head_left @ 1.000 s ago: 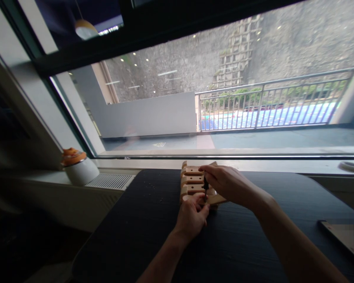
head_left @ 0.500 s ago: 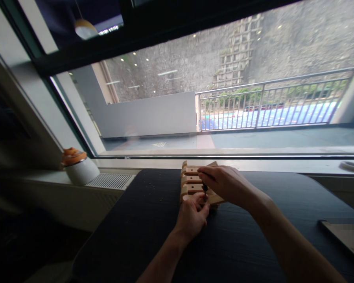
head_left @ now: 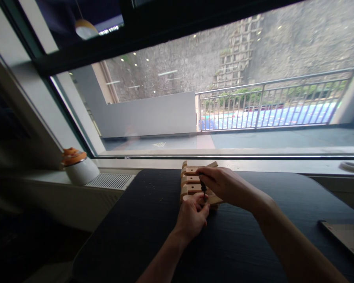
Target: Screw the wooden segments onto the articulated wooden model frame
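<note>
A light wooden piece (head_left: pixel 192 179) with several parallel slats, small dark holes and rounded left ends lies on the far part of the dark table. From above, my right hand (head_left: pixel 224 182) is closed around the handle of a dark screwdriver (head_left: pixel 203 187), which stands nearly upright with its shaft pointing down at the near end of the wood. My left hand (head_left: pixel 191 216) is at that near end, thumb and fingers pinched around the low end of the shaft. What sits between those fingertips is hidden.
The black table (head_left: pixel 153 228) has rounded corners and a few crumbs on its left. A dark-edged flat tray or device (head_left: pixel 342 239) lies at right. On the sill stand a white pot with an orange top (head_left: pixel 81 169) and a roll of tape (head_left: pixel 350 166). A window rises behind.
My right hand has shifted slightly left and turned a little with the screwdriver, showing more of its handle. The left hand and the wooden piece stay put.
</note>
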`<state>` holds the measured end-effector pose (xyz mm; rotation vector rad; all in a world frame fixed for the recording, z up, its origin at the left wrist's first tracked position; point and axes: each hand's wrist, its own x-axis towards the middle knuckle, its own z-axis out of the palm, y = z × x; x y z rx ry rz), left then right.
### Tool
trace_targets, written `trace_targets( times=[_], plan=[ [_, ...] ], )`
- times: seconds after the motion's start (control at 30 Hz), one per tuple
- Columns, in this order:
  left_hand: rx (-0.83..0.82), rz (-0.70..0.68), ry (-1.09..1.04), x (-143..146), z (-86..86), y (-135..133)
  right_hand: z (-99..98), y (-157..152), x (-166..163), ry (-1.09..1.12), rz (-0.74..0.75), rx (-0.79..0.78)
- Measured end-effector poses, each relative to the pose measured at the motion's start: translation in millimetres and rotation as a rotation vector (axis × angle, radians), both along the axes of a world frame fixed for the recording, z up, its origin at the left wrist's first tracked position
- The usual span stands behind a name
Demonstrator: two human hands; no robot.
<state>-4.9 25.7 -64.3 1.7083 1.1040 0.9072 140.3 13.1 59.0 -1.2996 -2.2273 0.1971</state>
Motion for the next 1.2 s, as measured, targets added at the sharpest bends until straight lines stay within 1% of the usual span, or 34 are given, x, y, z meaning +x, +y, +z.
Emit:
trace_targets(
  times=[0.13,0.33,0.53,0.6,0.73,0.8,1.03,1.2],
  plan=[
    [0.017,0.003,0.002,-0.8,-3.4,1.3,1.8,-0.5,0.6,-0.011,-0.033,0.000],
    [0.040,0.010,0.005,-1.6,-7.3,2.8,2.0,-0.2,1.0,-0.099,-0.156,0.068],
    [0.027,0.013,-0.005,-1.2,-8.8,3.2,1.8,2.8,-0.7,-0.165,-0.274,0.086],
    [0.025,0.010,-0.001,-1.1,-8.2,3.0,1.5,2.6,-1.6,-0.150,-0.253,0.071],
    [0.019,0.001,-0.002,-0.6,-4.1,1.6,2.5,-1.9,-4.5,-0.118,-0.119,0.038],
    [0.020,0.003,0.001,-0.5,-1.9,0.5,3.6,-4.4,-5.5,-0.114,-0.079,0.026],
    [0.012,0.000,-0.008,-0.5,-2.1,0.7,2.3,-2.2,-2.7,-0.105,-0.085,0.042],
    [0.015,0.000,-0.003,-0.8,-5.1,2.1,0.7,0.5,0.5,-0.129,-0.138,0.036]
  ],
)
